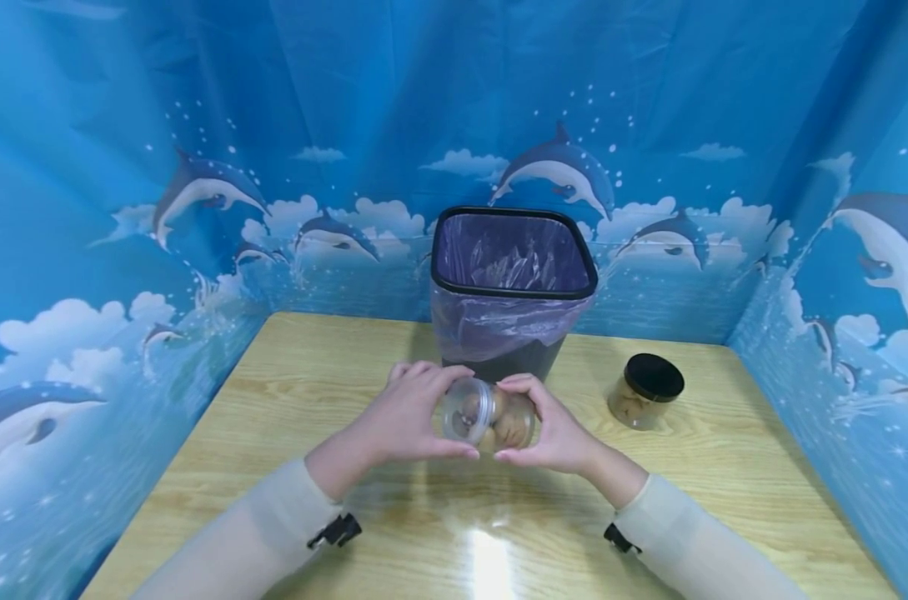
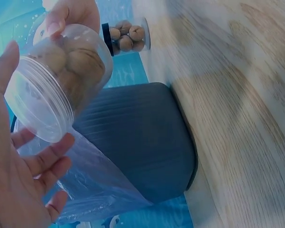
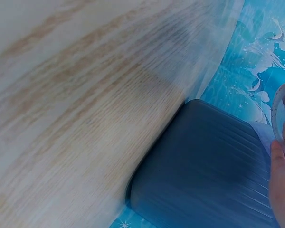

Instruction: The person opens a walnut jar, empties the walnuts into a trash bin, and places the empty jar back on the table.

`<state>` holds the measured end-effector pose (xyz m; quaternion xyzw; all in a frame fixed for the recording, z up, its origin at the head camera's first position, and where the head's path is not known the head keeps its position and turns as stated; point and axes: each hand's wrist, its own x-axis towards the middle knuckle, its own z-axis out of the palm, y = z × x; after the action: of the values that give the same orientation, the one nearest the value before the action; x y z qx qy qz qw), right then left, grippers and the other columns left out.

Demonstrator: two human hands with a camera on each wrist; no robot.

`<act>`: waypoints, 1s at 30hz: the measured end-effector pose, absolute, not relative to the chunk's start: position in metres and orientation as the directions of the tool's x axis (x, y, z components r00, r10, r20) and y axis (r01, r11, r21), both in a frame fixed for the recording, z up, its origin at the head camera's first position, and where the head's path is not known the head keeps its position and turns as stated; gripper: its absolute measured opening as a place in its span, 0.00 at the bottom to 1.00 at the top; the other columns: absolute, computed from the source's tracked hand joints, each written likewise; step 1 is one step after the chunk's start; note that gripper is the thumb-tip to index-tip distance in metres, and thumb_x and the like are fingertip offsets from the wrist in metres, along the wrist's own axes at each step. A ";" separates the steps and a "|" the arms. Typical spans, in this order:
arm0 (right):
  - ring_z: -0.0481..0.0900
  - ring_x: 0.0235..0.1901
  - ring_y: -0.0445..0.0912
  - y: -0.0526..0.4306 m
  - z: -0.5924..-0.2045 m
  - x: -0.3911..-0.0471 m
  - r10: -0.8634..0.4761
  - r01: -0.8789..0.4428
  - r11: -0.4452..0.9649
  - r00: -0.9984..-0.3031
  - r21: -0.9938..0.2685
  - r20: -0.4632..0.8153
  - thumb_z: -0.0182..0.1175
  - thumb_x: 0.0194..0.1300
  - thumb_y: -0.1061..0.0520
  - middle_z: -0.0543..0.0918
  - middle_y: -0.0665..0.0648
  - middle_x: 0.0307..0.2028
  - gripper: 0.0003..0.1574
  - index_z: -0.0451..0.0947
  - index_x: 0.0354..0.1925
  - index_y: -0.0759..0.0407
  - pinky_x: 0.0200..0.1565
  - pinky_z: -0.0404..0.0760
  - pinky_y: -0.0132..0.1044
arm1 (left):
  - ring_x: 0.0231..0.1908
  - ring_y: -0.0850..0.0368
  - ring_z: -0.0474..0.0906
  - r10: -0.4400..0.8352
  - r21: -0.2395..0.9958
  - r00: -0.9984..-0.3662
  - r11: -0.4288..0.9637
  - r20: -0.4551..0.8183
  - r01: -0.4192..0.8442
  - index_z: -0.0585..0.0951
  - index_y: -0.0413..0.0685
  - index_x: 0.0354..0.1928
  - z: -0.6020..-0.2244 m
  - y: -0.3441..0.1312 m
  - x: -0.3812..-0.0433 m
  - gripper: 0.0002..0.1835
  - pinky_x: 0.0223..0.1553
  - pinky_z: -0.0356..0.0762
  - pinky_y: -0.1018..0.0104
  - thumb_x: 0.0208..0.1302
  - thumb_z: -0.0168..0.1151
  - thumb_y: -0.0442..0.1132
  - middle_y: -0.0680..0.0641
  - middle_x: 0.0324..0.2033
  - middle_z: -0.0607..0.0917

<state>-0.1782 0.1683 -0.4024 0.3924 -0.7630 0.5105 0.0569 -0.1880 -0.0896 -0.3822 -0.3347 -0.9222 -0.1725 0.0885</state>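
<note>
Right grip [image 1: 554, 425] curled round the base of a clear jar [image 1: 509, 421], thumb on the near side, fingers on the far side. Left grip [image 1: 408, 417] cupped about the jar's ridged end, thumb and fingers spread; cannot tell a firm hold from a light touch there. Jar tipped on its side between both, raised above the counter [image 1: 303, 383] and just in front of a waste bin [image 1: 514, 293], with round brown walnuts [image 2: 73, 71] inside. No lid plain to see on the ridged end; possibly open, hard to be sure. Waste bin upright on the counter, lined with a purple bag [image 1: 491, 321] folded over the rim. To the right, well apart, a second jar [image 1: 637, 404], upright, black lid [image 1: 654, 377] on, also holding walnuts.

For the step in hand, apparently steadying the jar from both ends: clasp the base firmly on the right, and bring even, gentle pressure to the ridged end on the left. Tilt slowly; with no sure lid, guard that end against spilling. Avoid knocking the bin.
</note>
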 end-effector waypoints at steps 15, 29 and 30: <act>0.70 0.61 0.41 0.172 -0.423 -0.188 -0.540 -0.639 0.194 -0.703 -0.745 0.462 0.80 0.36 0.70 0.69 0.69 0.60 0.55 0.65 0.62 0.70 0.66 0.65 0.30 | 0.45 0.53 0.77 0.465 0.268 -0.845 0.806 0.264 0.528 0.75 0.52 0.61 -0.381 -0.080 -0.180 0.49 0.60 0.62 0.46 0.48 0.59 0.81 0.55 0.41 0.85; 0.71 0.62 0.48 0.176 -0.432 -0.196 -0.548 -0.641 0.207 -0.702 -0.739 0.455 0.82 0.40 0.61 0.69 0.57 0.63 0.55 0.66 0.64 0.57 0.67 0.66 0.35 | 0.37 0.56 0.77 0.399 0.323 -0.890 0.831 0.223 0.453 0.75 0.50 0.60 -0.380 -0.076 -0.176 0.48 0.60 0.62 0.44 0.51 0.56 0.81 0.62 0.21 0.74; 0.71 0.62 0.48 0.176 -0.432 -0.196 -0.547 -0.641 0.212 -0.703 -0.738 0.454 0.82 0.40 0.61 0.69 0.57 0.63 0.55 0.66 0.64 0.57 0.67 0.66 0.35 | 0.38 0.55 0.77 0.402 0.329 -0.888 0.827 0.221 0.456 0.74 0.50 0.62 -0.380 -0.077 -0.176 0.49 0.61 0.61 0.44 0.52 0.56 0.81 0.61 0.23 0.76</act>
<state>-0.1959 0.1765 -0.4319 0.3823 -0.7769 0.4980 0.0469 -0.1762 -0.0768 -0.3800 -0.2252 -0.9531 -0.1895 0.0712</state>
